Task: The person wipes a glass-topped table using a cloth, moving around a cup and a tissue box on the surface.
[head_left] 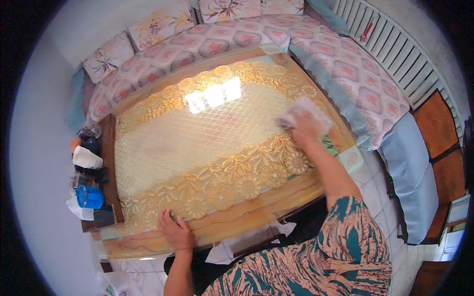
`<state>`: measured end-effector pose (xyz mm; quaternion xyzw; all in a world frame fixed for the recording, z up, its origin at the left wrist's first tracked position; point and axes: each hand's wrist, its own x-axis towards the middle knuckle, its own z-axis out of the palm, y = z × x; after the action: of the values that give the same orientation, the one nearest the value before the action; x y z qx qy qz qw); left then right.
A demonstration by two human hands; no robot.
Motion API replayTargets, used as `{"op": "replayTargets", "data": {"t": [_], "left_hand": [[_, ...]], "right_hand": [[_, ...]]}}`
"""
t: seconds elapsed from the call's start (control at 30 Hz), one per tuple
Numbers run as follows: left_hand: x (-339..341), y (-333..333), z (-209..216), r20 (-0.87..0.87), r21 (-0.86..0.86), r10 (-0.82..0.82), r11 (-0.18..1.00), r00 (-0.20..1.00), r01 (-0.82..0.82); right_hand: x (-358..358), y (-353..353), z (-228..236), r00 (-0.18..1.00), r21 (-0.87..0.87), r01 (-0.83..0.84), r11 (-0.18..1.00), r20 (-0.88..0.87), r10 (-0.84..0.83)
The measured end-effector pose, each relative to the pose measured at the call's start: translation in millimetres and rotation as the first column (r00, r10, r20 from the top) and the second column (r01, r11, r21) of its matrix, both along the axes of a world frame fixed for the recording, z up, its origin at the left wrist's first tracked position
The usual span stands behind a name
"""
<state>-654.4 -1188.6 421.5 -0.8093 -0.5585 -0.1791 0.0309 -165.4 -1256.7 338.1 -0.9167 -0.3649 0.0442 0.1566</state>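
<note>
My right hand (304,129) presses a pale pink-and-white cloth (316,112) onto the right part of the table (276,201); both look slightly blurred. A gold lace-patterned tablecloth (197,153) with flower borders covers the middle of the tabletop under a glossy clear surface. At the front edge, left of centre, my left hand (175,232) rests with its fingers curled. Something small and dark shows between its thumb and fingers, too little of it to name.
A brown wooden tray (118,197) at the table's left end holds a blue cup (90,197), a white roll (88,158) and other small things. Behind and to the right runs a sofa with a pink patterned cover (345,74) and cushions (163,24). A white railing (395,47) stands at right.
</note>
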Motion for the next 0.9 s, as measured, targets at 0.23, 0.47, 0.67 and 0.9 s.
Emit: {"op": "replayTargets", "data": {"t": [0.23, 0.47, 0.67, 0.9], "left_hand": [[-1.7, -2.7, 1.1, -0.068, 0.025, -0.008, 1.0, 0.998, 0.01], [60.8, 38.5, -25.3, 0.133, -0.011, -0.298, 0.953, 0.945, 0.302], [104.3, 52.7, -46.2, 0.23, -0.012, -0.023, 1.0, 0.973, 0.026], [117.1, 45.8, -41.6, -0.039, 0.023, 0.06, 0.998, 0.997, -0.059]], "right_hand": [[-38.1, -162.0, -4.0, 0.99, -0.063, 0.098, 0.993, 0.108, -0.091], [-184.3, -118.5, 21.2, 0.852, 0.106, -0.521, 0.847, 0.005, 0.524], [-213.0, -3.7, 36.3, 0.629, 0.265, -0.756, 0.599, 0.04, 0.776], [-169.9, 126.3, 7.5, 0.716, 0.244, -0.679, 0.692, 0.011, 0.698]]}}
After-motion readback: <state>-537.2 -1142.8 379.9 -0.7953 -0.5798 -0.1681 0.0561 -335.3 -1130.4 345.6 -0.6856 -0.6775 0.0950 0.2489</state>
